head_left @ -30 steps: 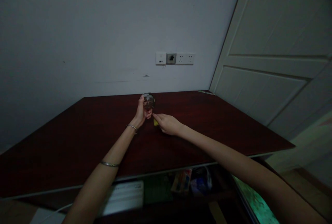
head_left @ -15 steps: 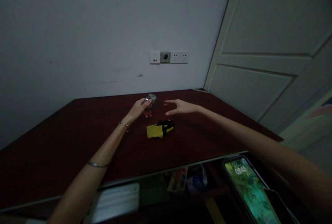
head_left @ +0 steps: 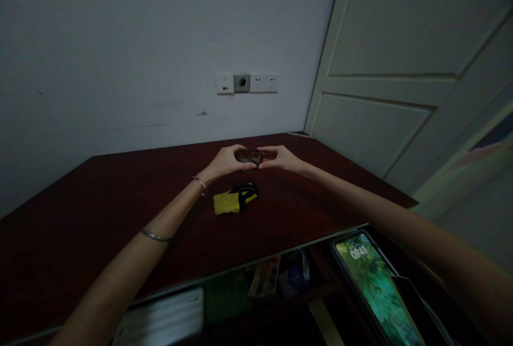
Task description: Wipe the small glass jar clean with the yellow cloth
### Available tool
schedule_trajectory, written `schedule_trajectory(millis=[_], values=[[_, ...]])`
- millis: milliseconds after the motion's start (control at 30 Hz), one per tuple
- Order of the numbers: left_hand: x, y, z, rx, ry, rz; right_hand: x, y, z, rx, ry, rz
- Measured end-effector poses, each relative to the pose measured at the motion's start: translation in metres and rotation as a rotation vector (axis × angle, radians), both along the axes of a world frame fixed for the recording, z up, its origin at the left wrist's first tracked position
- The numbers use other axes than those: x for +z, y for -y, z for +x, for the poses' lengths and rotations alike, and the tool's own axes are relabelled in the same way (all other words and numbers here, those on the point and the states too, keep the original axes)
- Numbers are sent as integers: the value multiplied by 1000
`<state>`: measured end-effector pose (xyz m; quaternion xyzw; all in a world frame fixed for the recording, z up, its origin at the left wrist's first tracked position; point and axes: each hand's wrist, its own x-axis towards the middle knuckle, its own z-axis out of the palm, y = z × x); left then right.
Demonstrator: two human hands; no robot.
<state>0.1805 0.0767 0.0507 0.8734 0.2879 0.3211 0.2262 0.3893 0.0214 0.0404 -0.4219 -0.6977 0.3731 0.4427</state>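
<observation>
Over the far middle of a dark red-brown table (head_left: pixel 120 196), both my hands meet around a small dark round object (head_left: pixel 248 155) with a shiny surface. My left hand (head_left: pixel 226 162) grips its left side with curled fingers. My right hand (head_left: pixel 278 158) pinches its right side. The room is dim, so I cannot make out what the object is. Just nearer than the hands, a small yellow and black cloth pouch (head_left: pixel 234 199) lies on the table, touched by neither hand. Two thin bracelets sit on my left arm.
A white wall with a row of sockets (head_left: pixel 246 83) rises behind the table, and a white panelled door (head_left: pixel 401 84) stands at the right. Below the table's near edge are a lit phone screen (head_left: pixel 374 282), a white box (head_left: pixel 164 316) and several small packets.
My right hand let go of the yellow pouch, rose and closed on the round object beside my left hand. The pouch now lies uncovered on the table. The view shifted slightly right.
</observation>
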Motion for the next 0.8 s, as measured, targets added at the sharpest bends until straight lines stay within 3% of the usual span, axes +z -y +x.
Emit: schedule_trajectory(millis=[267,567,800], values=[[-15,-5,49,-85,83,-13,-12,-2,48,-128,-26,17],[-39,-17,122,-104,-1,-96,-24,3,108,-165,-16,-78],[-63,-16,148,-150,-48,-198,-41,2,133,-136,7,-145]])
